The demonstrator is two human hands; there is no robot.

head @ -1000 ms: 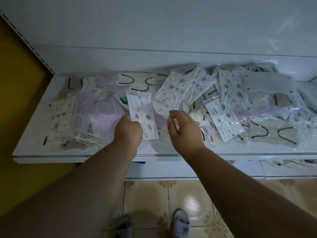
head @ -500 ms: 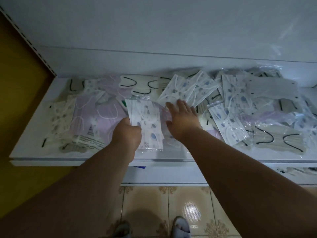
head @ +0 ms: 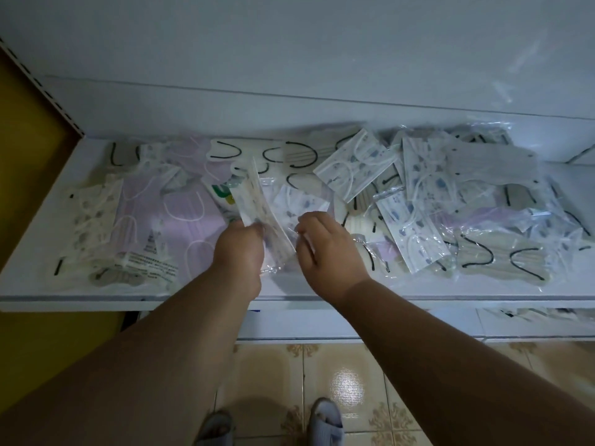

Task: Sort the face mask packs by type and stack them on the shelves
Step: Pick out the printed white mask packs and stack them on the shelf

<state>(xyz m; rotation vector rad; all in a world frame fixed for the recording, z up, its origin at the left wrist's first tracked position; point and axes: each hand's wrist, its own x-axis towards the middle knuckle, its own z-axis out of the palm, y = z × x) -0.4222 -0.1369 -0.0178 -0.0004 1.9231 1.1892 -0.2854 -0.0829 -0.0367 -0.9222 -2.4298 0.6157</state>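
The left hand [head: 240, 249] grips a small stack of printed mask packs [head: 257, 214] by its lower end, tilted on edge above the front of the shelf [head: 96, 299]. The right hand [head: 325, 246] has curled fingers at a clear pack edge; whether it pinches it cannot be told. The packs appear light, floppy and slick in film: grasp across the short end, thumb opposing fingers. Beyond, unsorted packs [head: 415, 226] cover the shelf. Half a second earlier the stack lay flatter and the right hand reached farther back, fingers straight.
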